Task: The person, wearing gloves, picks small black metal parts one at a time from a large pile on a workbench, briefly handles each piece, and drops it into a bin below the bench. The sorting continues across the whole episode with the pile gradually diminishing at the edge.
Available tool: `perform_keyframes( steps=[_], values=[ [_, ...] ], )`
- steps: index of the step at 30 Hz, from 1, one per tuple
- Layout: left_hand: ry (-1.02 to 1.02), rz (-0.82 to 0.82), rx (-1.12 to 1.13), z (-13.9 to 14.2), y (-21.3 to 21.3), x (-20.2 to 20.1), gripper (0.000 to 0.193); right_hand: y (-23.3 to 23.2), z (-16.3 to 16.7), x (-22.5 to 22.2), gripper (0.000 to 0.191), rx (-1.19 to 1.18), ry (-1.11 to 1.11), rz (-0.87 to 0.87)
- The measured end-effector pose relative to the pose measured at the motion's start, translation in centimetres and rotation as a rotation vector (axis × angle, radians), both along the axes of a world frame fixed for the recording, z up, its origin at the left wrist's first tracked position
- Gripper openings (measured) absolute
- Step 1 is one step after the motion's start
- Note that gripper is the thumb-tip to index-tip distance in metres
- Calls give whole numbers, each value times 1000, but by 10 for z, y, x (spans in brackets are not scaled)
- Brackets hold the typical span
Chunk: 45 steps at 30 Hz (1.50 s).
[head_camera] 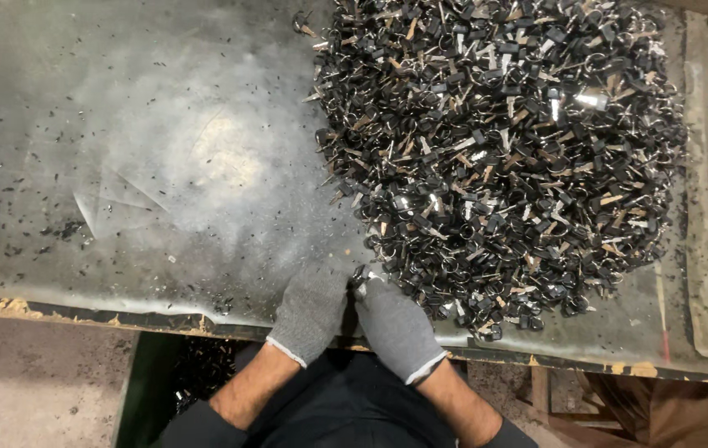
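Both of my hands wear grey knit gloves and meet at the near edge of a worn metal-topped table (pixel 146 149). My left hand (pixel 311 309) and my right hand (pixel 395 325) press together around one small black part (pixel 360 278) with a metal ring, pinched between the fingertips. Just beyond them lies a big heap of small black and silver parts (pixel 495 141), which spreads over the right half of the table. The held piece sits at the heap's near left fringe.
Dark chips and flakes (pixel 63 228) are scattered over the table's left side. A green bin (pixel 205 365) with more black parts stands below the table's front edge. Wooden pieces (pixel 620 406) show at the lower right.
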<state>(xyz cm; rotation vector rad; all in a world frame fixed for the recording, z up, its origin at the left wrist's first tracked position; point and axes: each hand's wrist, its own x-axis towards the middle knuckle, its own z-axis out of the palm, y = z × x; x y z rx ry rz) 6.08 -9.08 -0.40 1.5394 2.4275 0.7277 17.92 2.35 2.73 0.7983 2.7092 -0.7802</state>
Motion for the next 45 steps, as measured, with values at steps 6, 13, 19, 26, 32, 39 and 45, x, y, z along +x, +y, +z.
perform_keyframes(
  steps=[6,13,19,26,32,39,45],
  values=[
    [-165,53,24,4,1,-8,21,0,8,4,14,282,-78,155],
    [-131,-102,-63,3,4,-18,23,3,-9,2,23,383,-120,251],
    [-164,-44,144,8,0,-12,34,7,-4,-3,34,262,-67,334],
    [-165,46,152,1,-1,-11,28,25,10,5,56,-224,-88,-13],
    [-12,-25,240,-12,-4,-4,31,-8,-1,0,22,214,-76,76],
    [-62,-42,337,-5,-6,-5,36,11,16,-6,29,-35,-137,65],
    [-15,-19,187,0,-9,-2,31,1,15,-4,19,170,-33,64]
  ],
)
